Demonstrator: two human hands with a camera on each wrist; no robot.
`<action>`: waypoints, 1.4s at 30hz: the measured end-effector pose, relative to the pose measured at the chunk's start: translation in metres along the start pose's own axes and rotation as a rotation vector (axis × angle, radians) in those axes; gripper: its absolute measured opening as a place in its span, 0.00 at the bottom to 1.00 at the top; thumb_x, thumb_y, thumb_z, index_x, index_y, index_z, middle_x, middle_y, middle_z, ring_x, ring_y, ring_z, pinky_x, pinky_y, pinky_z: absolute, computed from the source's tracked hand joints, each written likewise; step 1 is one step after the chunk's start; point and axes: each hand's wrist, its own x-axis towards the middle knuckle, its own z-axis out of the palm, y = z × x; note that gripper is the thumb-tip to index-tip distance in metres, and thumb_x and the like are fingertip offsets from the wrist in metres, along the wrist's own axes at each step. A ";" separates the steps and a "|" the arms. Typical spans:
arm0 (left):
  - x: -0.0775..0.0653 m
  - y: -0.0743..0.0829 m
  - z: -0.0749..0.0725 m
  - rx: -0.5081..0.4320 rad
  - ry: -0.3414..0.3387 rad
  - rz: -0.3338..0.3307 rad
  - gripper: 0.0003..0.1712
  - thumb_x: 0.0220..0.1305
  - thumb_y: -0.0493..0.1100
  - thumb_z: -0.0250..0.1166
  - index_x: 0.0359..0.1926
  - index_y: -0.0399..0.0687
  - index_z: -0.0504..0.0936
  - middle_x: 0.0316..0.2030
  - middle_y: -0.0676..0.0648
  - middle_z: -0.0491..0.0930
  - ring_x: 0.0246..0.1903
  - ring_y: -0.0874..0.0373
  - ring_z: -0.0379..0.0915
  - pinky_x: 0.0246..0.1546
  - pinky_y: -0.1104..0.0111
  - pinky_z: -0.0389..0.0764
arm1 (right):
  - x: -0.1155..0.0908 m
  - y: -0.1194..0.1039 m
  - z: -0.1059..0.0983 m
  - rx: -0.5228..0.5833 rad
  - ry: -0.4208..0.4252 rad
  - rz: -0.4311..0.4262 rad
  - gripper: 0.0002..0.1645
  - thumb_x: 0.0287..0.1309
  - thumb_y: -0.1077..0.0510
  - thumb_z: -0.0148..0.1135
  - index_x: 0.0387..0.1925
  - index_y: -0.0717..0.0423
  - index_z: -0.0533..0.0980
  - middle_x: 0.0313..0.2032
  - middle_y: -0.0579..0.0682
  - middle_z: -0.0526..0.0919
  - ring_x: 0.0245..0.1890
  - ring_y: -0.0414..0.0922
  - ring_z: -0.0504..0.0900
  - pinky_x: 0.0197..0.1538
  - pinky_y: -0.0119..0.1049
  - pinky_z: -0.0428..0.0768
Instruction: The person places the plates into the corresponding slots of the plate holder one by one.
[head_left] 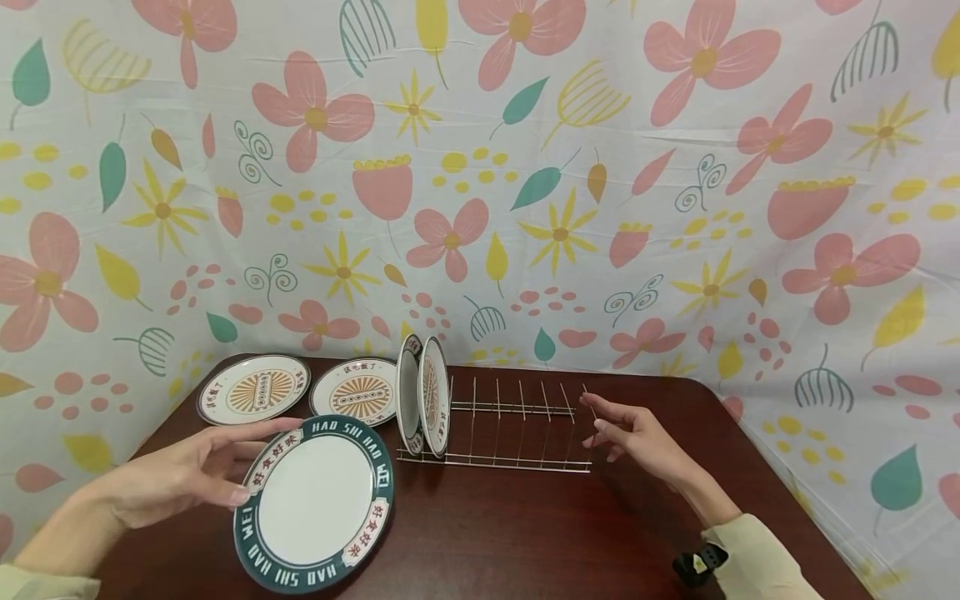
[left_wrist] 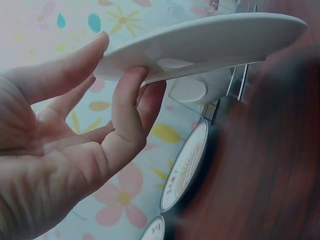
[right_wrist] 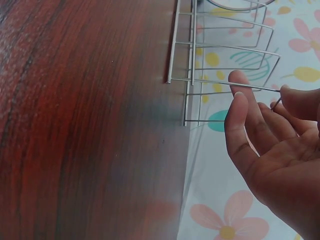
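Note:
My left hand holds a plate by its left edge, thumb at the rim and other fingers on the far side. The plate has a white centre and a dark green rim with lettering; it is tilted, its face towards the head camera. The left wrist view shows its pale underside with fingertips against it. A wire dish rack stands on the table. My right hand pinches the wire at its right end, as the right wrist view also shows. Two white plates, an inner one and an outer one, stand upright in its left end.
Two plates with orange sunburst centres, one at far left and one beside the rack, lie on the dark brown table. A flower-printed cloth hangs behind the table and along its sides.

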 end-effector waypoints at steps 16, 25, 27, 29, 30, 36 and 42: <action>0.017 0.005 0.028 0.017 0.010 0.002 0.45 0.72 0.22 0.53 0.85 0.46 0.51 0.72 0.31 0.65 0.67 0.35 0.67 0.63 0.48 0.76 | -0.001 0.000 0.000 0.003 0.003 -0.008 0.32 0.80 0.59 0.55 0.79 0.63 0.62 0.75 0.69 0.63 0.47 0.55 0.89 0.37 0.46 0.87; 0.030 0.007 0.045 0.042 -0.001 0.038 0.45 0.70 0.21 0.55 0.84 0.45 0.54 0.71 0.30 0.66 0.65 0.35 0.69 0.61 0.47 0.77 | -0.001 0.001 0.000 0.010 0.001 0.011 0.32 0.80 0.59 0.55 0.79 0.62 0.63 0.76 0.66 0.64 0.48 0.54 0.89 0.37 0.46 0.86; 0.033 0.008 0.050 0.044 -0.006 0.051 0.46 0.69 0.21 0.56 0.84 0.45 0.55 0.70 0.30 0.67 0.65 0.36 0.70 0.62 0.48 0.77 | -0.001 0.001 0.000 0.013 -0.004 0.008 0.33 0.80 0.59 0.55 0.79 0.63 0.62 0.76 0.67 0.63 0.48 0.54 0.89 0.37 0.46 0.86; 0.037 0.009 0.054 0.037 -0.014 0.059 0.46 0.69 0.21 0.56 0.84 0.45 0.55 0.70 0.29 0.68 0.65 0.37 0.70 0.62 0.49 0.77 | -0.001 0.001 0.000 0.012 -0.007 0.005 0.33 0.80 0.59 0.55 0.79 0.63 0.61 0.76 0.67 0.63 0.48 0.54 0.89 0.37 0.46 0.86; 0.039 0.009 0.056 0.036 -0.018 0.067 0.46 0.69 0.20 0.56 0.83 0.45 0.55 0.69 0.29 0.68 0.65 0.38 0.70 0.62 0.50 0.76 | -0.001 0.001 -0.001 0.010 -0.007 0.005 0.33 0.80 0.59 0.55 0.79 0.63 0.61 0.76 0.67 0.63 0.48 0.54 0.89 0.37 0.46 0.86; 0.050 0.012 0.072 0.078 0.011 0.096 0.46 0.67 0.21 0.59 0.83 0.43 0.56 0.66 0.25 0.70 0.66 0.43 0.69 0.64 0.56 0.73 | -0.001 0.000 0.000 0.009 0.003 -0.001 0.32 0.80 0.60 0.55 0.79 0.62 0.63 0.76 0.67 0.64 0.47 0.54 0.89 0.37 0.46 0.87; 0.059 0.019 0.091 0.202 0.115 0.074 0.47 0.66 0.26 0.66 0.83 0.49 0.60 0.60 0.26 0.75 0.63 0.41 0.71 0.63 0.51 0.68 | -0.002 0.000 0.001 0.013 -0.003 -0.020 0.32 0.80 0.63 0.54 0.79 0.65 0.62 0.75 0.71 0.62 0.47 0.53 0.89 0.36 0.45 0.86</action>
